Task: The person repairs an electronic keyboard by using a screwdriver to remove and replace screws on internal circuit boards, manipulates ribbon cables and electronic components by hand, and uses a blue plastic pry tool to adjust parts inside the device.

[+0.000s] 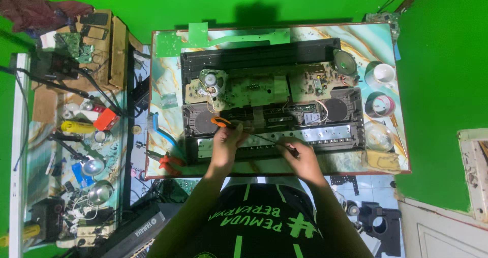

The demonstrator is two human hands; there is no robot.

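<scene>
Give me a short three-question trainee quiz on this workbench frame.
1. True or false: the left hand holds an orange-handled screwdriver over the opened black electronic keyboard casing.
2. Which lies left of the casing on the marble-patterned table? A. red-handled pliers B. a hammer C. a saw
3. Fill in: the right hand holds a thin dark ____.

Key: 1 true; 2 A; 3 rod, probably a tool shaft, too small to identify.
</scene>
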